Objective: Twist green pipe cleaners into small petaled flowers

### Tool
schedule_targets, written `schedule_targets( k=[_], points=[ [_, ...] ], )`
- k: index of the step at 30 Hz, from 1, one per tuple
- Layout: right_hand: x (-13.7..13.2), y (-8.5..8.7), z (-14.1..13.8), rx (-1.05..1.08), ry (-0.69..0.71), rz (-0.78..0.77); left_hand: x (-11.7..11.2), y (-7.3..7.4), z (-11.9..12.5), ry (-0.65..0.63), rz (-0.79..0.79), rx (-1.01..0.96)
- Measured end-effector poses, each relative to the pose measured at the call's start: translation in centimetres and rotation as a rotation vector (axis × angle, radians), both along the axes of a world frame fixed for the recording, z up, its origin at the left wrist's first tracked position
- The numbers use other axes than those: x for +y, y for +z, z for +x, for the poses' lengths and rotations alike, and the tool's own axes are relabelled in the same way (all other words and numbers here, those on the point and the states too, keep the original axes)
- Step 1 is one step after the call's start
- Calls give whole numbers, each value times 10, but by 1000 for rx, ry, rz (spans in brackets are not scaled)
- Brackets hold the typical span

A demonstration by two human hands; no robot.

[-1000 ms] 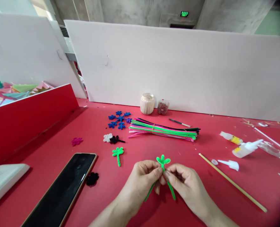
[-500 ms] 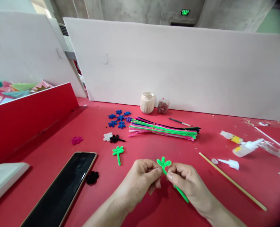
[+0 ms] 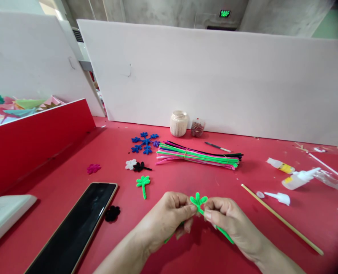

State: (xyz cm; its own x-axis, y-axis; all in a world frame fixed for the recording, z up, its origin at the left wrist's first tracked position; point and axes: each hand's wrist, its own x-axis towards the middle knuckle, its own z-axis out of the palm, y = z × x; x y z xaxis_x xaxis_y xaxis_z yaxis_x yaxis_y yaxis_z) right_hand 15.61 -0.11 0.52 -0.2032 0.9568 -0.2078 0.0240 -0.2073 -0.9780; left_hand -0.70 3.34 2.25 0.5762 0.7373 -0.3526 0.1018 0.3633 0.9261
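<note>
Bright green, three-lobed, fuzzy pipe-cleaner sprig [image 3: 197,199] held above the red surface [image 3: 191,180]

Near middle, the left hand [image 3: 173,215] pinches the sprig just below its lobes, fingers curled closed; the right hand [image 3: 228,219], likewise closed, grips its stem, a green tail showing beneath each. Left of them lies a green fuzzy flower with a twisted stem [image 3: 143,182]; farther off, a banded bundle of multicoloured pipe cleaners [image 3: 203,156]

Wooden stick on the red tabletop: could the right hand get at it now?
Probably yes: the wooden stick lies beside the right hand, just red tabletop between, though it may need to release the green pipe cleaner.
</note>
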Motion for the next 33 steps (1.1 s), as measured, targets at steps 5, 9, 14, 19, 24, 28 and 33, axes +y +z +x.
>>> schedule_targets(
  k=[5,9,14,19,24,28,33],
  points=[
    [-2,1,-1,-69,20,29,0,-3,1,-29,38,2],
    [-4,2,-1,-63,79,50,0,-6,1,-32,52,-4],
    [-1,2,2,12,147,60,0,-5,-2,-77,-49,-86],
    [-1,1,5,49,139,57,0,-9,0,-68,-113,-224],
    [-2,1,4,32,122,119,0,-13,3,-21,-115,-254],
    [-2,0,3,-21,159,135,-1,-14,4,-29,-83,-196],
    [-1,1,5,-103,142,167,-1,-15,5,-25,5,-167]
  ],
)
